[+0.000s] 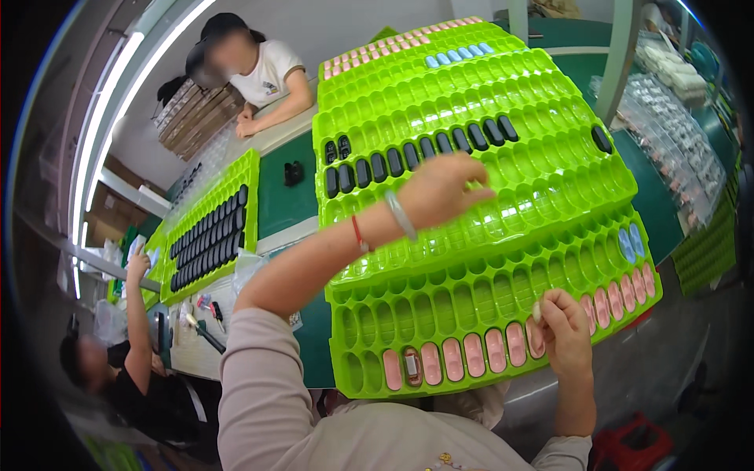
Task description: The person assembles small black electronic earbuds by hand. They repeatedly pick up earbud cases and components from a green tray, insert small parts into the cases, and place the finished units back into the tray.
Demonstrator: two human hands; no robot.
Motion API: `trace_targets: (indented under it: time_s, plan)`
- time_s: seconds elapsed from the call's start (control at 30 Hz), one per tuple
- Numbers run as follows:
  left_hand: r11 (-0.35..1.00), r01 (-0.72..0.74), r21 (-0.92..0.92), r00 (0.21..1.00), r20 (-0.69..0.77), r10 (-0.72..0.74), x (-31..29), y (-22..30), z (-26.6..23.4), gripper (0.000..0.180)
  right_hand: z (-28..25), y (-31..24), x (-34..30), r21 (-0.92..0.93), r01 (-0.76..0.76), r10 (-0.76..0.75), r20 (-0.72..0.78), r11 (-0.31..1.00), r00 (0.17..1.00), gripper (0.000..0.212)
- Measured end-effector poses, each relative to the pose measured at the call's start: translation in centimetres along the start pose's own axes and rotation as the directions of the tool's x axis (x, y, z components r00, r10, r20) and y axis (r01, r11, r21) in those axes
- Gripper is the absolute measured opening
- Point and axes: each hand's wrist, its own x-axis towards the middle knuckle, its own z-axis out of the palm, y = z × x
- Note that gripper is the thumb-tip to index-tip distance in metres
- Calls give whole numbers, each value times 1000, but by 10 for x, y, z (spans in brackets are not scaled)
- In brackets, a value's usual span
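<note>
My left hand (446, 188) reaches across the middle of a large green compartment tray (518, 200); thumb and fingers are apart, with nothing visible between them. Just beyond it runs a row of black oval cases (410, 155). My right hand (564, 334) is closed in a pinch at a pink oval case (536, 339) in the front row of the nearer green tray (377, 314). A pale cover shows on one fingertip. Along that row lie several more pink cases (473, 355) and one brown-rimmed piece (412, 366) with a white rectangle inside.
Blue cases (631, 243) sit at the near tray's right end; more blue cases (459, 55) lie in the far tray. A tray of black cases (208, 239) stands at left. Two people sit at the left side. Plastic-wrapped parts (675, 118) lie at right beside a post (618, 59).
</note>
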Motion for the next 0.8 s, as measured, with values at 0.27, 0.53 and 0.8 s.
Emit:
trace_targets:
  time_s: [0.27, 0.53, 0.8]
  plan:
    - [498, 563, 659, 706, -70, -705, -37, -229, -102, 48, -19, 9, -1, 165, 1, -4, 19, 986, 1000, 10]
    - [246, 832, 498, 380, -188, -905, -23, -194, -87, 56, -12, 11, 0, 110, 36, -35, -11, 993, 999, 12]
    - [258, 849, 461, 353, -132, -926, -13, -172, -90, 43, 12, 15, 5, 53, 14, -14, 7, 999, 1000, 13]
